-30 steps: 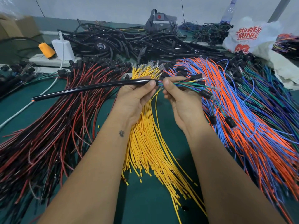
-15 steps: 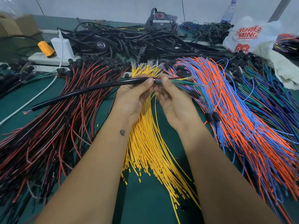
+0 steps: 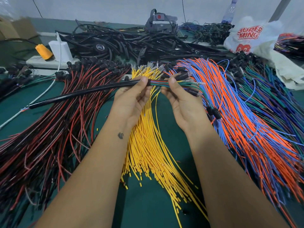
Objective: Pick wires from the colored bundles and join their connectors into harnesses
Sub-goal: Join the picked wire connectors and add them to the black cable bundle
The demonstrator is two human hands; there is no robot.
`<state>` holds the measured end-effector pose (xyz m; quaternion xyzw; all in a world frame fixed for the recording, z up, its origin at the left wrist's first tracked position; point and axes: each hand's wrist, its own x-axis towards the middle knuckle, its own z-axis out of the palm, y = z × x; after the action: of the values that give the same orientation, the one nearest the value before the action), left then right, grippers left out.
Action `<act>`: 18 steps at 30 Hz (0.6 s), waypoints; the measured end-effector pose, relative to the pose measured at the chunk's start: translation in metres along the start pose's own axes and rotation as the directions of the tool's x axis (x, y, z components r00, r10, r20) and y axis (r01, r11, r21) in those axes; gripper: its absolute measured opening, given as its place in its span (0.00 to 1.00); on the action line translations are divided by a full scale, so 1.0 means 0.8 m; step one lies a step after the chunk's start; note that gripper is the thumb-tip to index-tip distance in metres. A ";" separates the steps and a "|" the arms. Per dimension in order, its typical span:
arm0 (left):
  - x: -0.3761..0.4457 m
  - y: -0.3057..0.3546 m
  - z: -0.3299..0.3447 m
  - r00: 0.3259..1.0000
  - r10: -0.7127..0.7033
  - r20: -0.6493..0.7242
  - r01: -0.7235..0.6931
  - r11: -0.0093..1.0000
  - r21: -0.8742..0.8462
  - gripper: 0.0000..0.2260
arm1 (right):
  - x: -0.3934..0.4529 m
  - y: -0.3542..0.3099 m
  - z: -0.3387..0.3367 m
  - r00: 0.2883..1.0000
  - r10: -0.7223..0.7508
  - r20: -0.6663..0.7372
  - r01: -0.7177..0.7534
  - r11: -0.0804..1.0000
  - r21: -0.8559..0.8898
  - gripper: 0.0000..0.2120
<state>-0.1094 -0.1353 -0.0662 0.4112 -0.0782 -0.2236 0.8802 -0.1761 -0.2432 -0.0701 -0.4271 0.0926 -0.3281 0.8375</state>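
Lying sideways between both hands, black sleeve (image 3: 92,91) points left

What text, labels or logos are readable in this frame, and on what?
"SUPER MING" in red letters, on the white plastic bag at the far right of the table.
Red shapes lower on the same bag: partly folded, not readable.
Round emblem on the black tape roll among the black cables: too small to read.
Red round mark on the grey strapped device at the back: no legible text.
Small dark mark on the left forearm: a figure, not text.
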 end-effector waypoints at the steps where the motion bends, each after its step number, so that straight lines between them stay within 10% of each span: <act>1: 0.000 0.000 0.000 1.000 -0.001 0.004 0.001 1.000 0.004 0.02 | -0.001 -0.001 0.000 1.000 -0.016 0.005 0.016 1.000 -0.007 0.06; 18: -0.003 -0.006 0.003 0.990 0.056 0.127 -0.084 0.970 0.228 0.05 | -0.007 0.015 0.011 1.000 -0.015 0.000 0.015 0.995 -0.094 0.06</act>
<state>-0.1138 -0.1391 -0.0683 0.4942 -0.1709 -0.2057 0.8272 -0.1709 -0.2289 -0.0744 -0.4665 0.1050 -0.3297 0.8140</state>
